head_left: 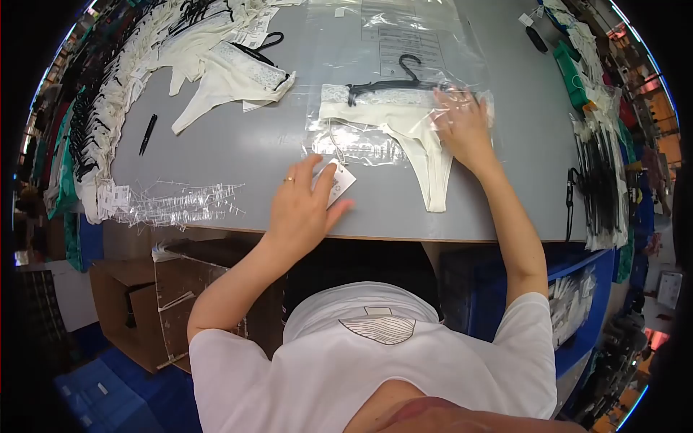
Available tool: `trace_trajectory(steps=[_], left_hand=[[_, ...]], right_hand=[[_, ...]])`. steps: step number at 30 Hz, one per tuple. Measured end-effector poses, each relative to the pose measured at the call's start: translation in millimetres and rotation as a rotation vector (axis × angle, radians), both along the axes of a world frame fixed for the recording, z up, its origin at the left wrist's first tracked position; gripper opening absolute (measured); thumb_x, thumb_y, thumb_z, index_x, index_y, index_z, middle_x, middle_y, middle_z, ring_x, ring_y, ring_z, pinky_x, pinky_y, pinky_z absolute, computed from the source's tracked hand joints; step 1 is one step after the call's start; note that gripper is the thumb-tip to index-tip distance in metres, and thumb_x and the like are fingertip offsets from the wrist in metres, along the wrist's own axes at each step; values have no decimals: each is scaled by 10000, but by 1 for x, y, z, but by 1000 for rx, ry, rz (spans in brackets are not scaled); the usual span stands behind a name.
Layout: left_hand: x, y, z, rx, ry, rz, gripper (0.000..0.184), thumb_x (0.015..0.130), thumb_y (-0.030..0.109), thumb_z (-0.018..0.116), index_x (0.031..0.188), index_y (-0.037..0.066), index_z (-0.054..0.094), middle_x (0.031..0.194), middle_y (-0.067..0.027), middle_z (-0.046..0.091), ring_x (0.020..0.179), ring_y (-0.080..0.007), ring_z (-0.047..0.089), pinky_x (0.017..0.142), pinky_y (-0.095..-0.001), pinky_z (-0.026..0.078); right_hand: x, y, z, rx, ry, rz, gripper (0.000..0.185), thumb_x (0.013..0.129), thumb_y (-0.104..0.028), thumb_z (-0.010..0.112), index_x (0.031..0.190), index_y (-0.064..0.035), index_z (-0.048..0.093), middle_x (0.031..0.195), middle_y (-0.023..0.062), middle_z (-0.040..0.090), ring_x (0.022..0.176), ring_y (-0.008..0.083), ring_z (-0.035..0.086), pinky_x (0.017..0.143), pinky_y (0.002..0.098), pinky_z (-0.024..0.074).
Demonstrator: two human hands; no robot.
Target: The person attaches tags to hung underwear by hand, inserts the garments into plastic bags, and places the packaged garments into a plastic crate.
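Note:
A cream thong with a lace waistband point(426, 144) lies spread on the table on a black hanger point(410, 68). Its upper part is inside or under a clear plastic bag point(462, 54); which one I cannot tell. My right hand point(465, 130) rests with fingers spread on the right end of the waistband, over the plastic. A white hang tag point(342, 182) dangles from a string at the garment's left side. My left hand point(299, 206) is beside it, fingers apart, with the index finger across the tag's left edge and the thumb below it.
More cream thongs on hangers point(231, 76) lie at upper left, beside a long row of hung garments point(108, 108). A black pen point(148, 135) and clear plastic fasteners point(188, 202) lie at left. Bagged items point(603, 173) line the right edge. Cardboard boxes point(123, 303) stand below.

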State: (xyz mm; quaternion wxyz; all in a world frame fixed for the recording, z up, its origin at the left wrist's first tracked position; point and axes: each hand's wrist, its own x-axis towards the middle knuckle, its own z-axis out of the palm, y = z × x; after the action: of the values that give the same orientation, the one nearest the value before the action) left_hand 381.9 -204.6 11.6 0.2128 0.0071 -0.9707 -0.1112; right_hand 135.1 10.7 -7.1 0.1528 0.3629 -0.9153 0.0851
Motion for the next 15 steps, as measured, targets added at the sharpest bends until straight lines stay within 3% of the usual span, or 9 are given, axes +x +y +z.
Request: trace_trajectory(steps=[3,6,11,15], left_hand=[[29,15,-6,-96,-20,-48,401,835,115,685,1221,72,590,1417,-150,443,1049,-271,578,866,-332,491],[39,12,-8,-214,9,-89,364,831,114,684,1185,70,615,1391,-134,479,1071,-264,575,888,-329,484],[36,-4,20,-65,-111,-356,284,830,118,663,1111,80,643,1148,-52,640,1007,-218,609,834,-313,501],[-12,3,47,161,-1,-372,231,829,78,651,1060,91,642,979,-42,674,880,-219,617,763,-321,495]], right_hand=[[10,-19,6,-5,-127,130,470,980,-422,438,1354,-163,556,1420,131,500,1373,360,366,1155,496,192],[10,-32,10,-219,-421,197,465,1011,-394,399,1423,-190,471,1471,115,443,1401,344,326,1174,514,152],[12,-35,8,-272,-338,214,465,1000,-397,408,1374,-149,530,1426,95,504,1353,370,397,1148,525,195],[12,-31,12,-293,-322,224,441,997,-334,428,1370,-122,530,1410,97,520,1337,361,418,1136,489,245]])
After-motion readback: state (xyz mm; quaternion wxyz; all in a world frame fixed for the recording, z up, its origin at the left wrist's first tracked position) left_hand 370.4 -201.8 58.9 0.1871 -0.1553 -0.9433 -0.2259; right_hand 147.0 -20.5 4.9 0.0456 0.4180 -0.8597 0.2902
